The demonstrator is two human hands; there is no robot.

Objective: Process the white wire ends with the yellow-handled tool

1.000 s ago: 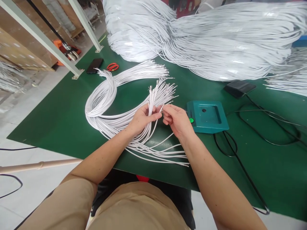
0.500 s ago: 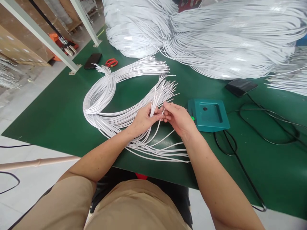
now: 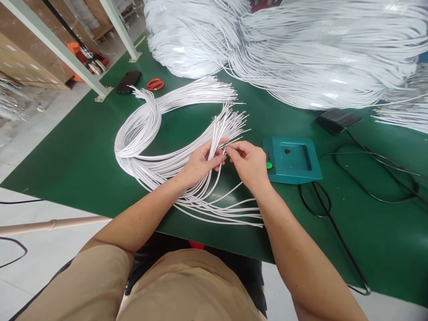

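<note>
My left hand (image 3: 204, 164) is closed around several thin white cables (image 3: 217, 133), whose ends stick up past the thumb. With thumb and forefinger my right hand (image 3: 249, 161) pinches the tip of one of these cables, right beside the left thumb. Both hands are over the front of a looped bundle of white cables (image 3: 137, 125) lying on the green table. A loose group of cable ends (image 3: 234, 216) fans out below the hands, partly behind the right forearm. The very tip in my right fingers is too small to make out.
Right of my hands sits a teal device (image 3: 309, 160) with a green button (image 3: 269, 165). Black cords (image 3: 337, 232) and a black pedal-like block (image 3: 338, 121) lie farther right. Large heaps of white cables (image 3: 317, 53) fill the back. Red scissors (image 3: 155, 84) and a black phone-like object (image 3: 129, 82) lie back left.
My right hand has turned slightly, and its fingertips now pinch a cable end closer to the left thumb. The left hand keeps its hold on the cables.
</note>
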